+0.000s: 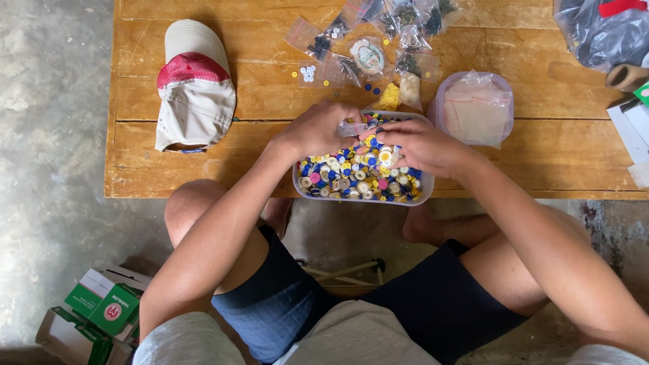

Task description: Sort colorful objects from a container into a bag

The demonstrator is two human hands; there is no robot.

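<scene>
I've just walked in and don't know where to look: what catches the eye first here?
First, the clear tub heaped with blue, yellow, white and pink buttons at the near edge of the wooden table, with the left hand and right hand meeting over it around a small clear bag. Left of them lies a red and cream cap; behind, small bags of sorted buttons are scattered.

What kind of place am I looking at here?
Probably an informal home or small workshop sorting spot: a rough wooden table on a bare concrete floor, a tub of mixed buttons, small plastic bags of sorted pieces.
</scene>
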